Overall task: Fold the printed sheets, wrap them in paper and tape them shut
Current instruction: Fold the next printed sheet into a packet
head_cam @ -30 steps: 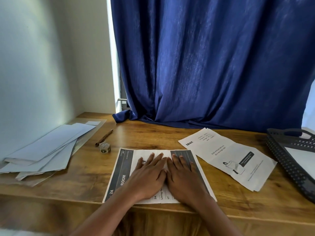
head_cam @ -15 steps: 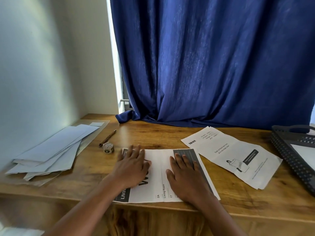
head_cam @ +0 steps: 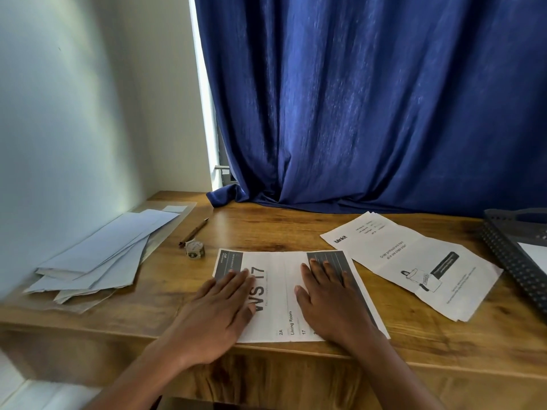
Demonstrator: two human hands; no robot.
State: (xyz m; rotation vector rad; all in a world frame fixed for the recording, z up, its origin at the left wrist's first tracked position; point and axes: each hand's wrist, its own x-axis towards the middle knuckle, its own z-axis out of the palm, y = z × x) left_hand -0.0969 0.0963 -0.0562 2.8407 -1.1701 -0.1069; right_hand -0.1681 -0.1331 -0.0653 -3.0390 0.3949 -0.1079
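Where the near edge of the wooden desk (head_cam: pixel 296 229) runs, lies flat a printed sheet (head_cam: pixel 281 279), unfolded, creased lengthwise, marked "WS 17", "2A" and "Living Room", with dark grey panels at its far left and far right corners. Pressed onto its left part, the left hand (head_cam: pixel 219 318), fingers straight and close together, palm down, gripping nothing. Pressed onto its right part, the right hand (head_cam: pixel 328 300), likewise flat, fingers extended over the striped dark panel, thumb spread toward the middle crease, holding nothing. Between the two hands, bare white paper with the crease lines showing. Just beyond the sheet's far left corner, a small roll of tape (head_cam: pixel 195 249) standing on the wood, and touching or nearly touching it, a brown pen or pencil (head_cam: pixel 194 232) angled away toward the back. Further left, against the white wall (head_cam: pixel 74 128), a loose fanned stack of pale blue-grey paper sheets (head_cam: pixel 103 253) resting on a clear plastic sleeve. To the right of the task sheet, close to its far corner but apart from it, a second printed sheet stack (head_cam: pixel 414 261), tri-fold creased, lying open and slanted, headed "blinkit" with a small drawing of a figure. At the far right edge, cut off by the frame, a dark perforated plastic tray (head_cam: pixel 509 255) with a white sheet inside it, only a corner of that sheet visible. Behind everything, a deep blue curtain (head_cam: pixel 370 99) hanging in folds, its hem bunched on the desk's back edge.
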